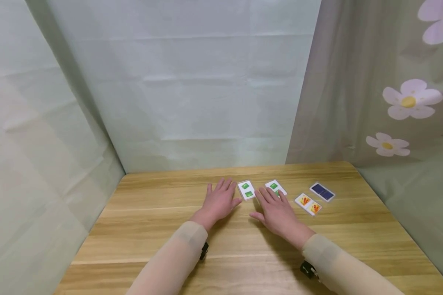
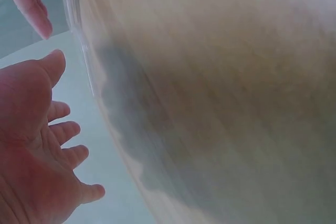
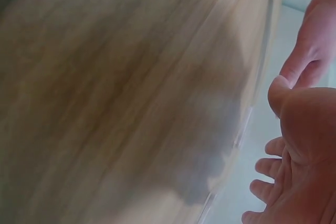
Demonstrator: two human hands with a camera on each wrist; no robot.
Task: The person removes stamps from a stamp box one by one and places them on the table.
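Observation:
Two cards with green pictures lie side by side near the far edge of the wooden table: the left green card and the right green card. My left hand, fingers spread and straight, is just left of the left green card. Over the lower part of the right green card reaches my right hand, its fingers straight too. In the left wrist view the left palm faces the table with nothing in it. The right palm in the right wrist view holds nothing either.
Right of the right hand lie a card with orange-red pictures and a dark blue card. The wooden table ends at a pale cloth backdrop; a flowered curtain hangs at the right.

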